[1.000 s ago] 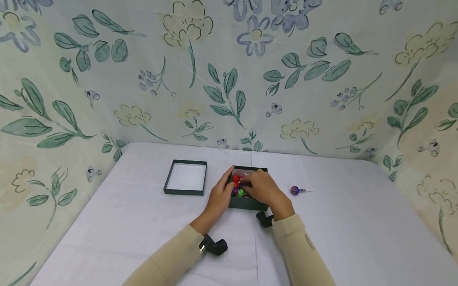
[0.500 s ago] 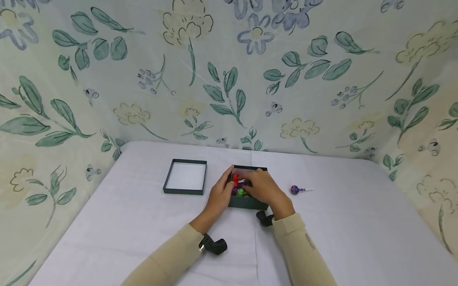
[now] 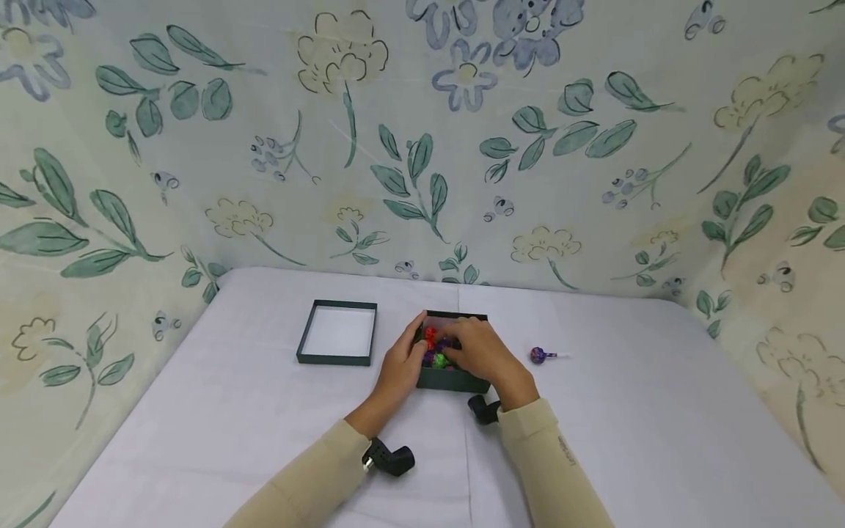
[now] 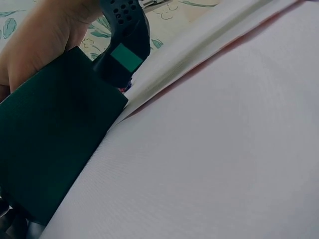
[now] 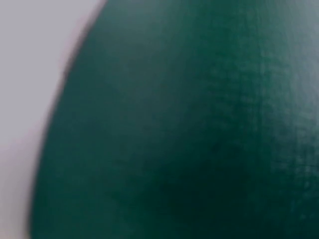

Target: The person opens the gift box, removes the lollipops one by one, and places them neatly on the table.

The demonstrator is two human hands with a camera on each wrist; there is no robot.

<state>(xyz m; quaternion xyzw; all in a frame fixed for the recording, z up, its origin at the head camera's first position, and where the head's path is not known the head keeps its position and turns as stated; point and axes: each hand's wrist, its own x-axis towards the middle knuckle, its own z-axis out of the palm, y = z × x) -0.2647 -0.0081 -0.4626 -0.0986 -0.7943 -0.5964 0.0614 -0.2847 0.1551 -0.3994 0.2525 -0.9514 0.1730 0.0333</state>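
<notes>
A dark green box stands uncovered on the white cloth in the head view, with several wrapped lollipops inside, among them a red one and a green one. My left hand grips the box's left side, thumb over the rim. Reaching in from the right, my right hand has bent fingers among the lollipops; whether it pinches one is hidden. The left wrist view shows the box's wall with the right hand above. A blurred green box wall fills most of the right wrist view.
Left of the box lies a shallow green-rimmed lid, its white inside facing up. A single purple-wrapped lollipop with a white stick lies to the right. Behind the white-covered table hangs a floral cloth.
The view has shifted slightly. My right fingers have moved a little among the lollipops, and the green one shows more. The left hand keeps its hold on the box.
</notes>
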